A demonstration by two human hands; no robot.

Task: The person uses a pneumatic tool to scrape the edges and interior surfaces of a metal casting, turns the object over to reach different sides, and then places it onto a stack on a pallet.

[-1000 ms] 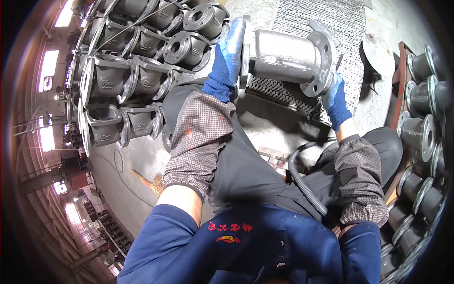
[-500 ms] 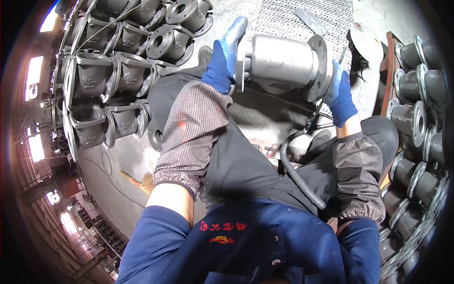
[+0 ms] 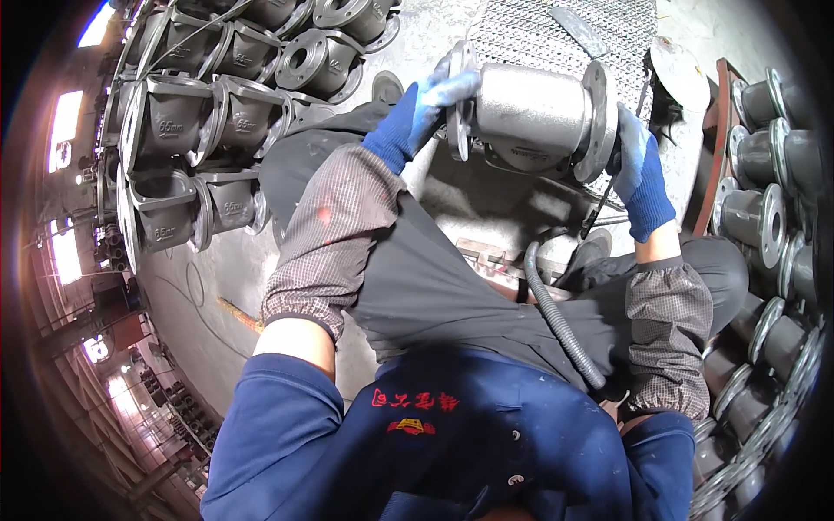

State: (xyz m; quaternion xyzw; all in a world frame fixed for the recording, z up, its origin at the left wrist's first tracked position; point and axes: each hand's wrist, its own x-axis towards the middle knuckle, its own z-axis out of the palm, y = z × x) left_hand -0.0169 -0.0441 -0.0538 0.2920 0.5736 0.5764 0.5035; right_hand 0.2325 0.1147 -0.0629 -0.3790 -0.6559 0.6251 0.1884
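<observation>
A grey cast-metal valve body (image 3: 532, 108) with a round flange at each end lies crosswise between my hands, over a metal mesh mat (image 3: 508, 35). My left hand (image 3: 427, 102), in a blue-coated glove, grips its left flange, fingers over the rim. At the right flange, my right hand (image 3: 638, 161), in the same kind of glove, is closed against the outer face; its fingertips are partly hidden. Past the valve body, a flat grey metal piece (image 3: 578, 32) rests on the mat. A ribbed grey hose (image 3: 560, 326) runs across my lap below.
Stacked valve bodies (image 3: 174, 117) fill the left side. More flanged castings (image 3: 751, 217) are piled on the right beside a reddish-brown rail (image 3: 719, 139). A pale round disc (image 3: 679, 74) lies beyond my right hand. A thin cable (image 3: 195, 286) lies on the floor at left.
The valve body has shifted slightly right. My left hand has gone from a flat palm at the left flange to fingers curled over it. The right hand has moved slightly right and down.
</observation>
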